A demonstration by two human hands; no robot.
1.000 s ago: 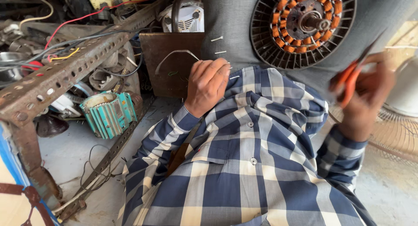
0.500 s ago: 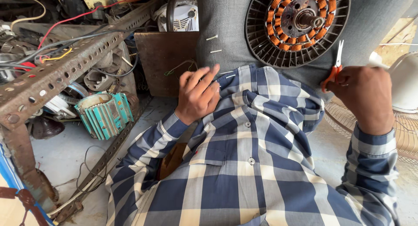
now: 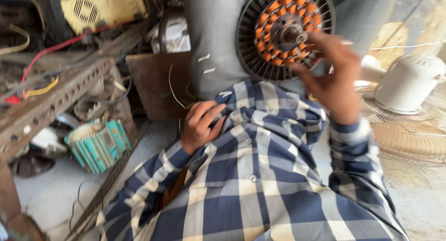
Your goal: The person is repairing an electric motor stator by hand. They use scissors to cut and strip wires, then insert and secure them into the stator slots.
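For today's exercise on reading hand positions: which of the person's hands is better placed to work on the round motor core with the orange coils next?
Probably the right hand: its fingers reach the motor core at its coiled centre. The left hand rests lower, on the plaid shirt, apart from the core.

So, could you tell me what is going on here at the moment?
A person in a checked shirt sits in a cluttered workshop with a round motor stator with orange windings propped on the grey-clad lap. The right hand reaches up to the stator's hub; it is blurred, so whether it holds anything cannot be told. The left hand rests curled against the shirt edge. A teal motor lies to the left and a white fan to the right.
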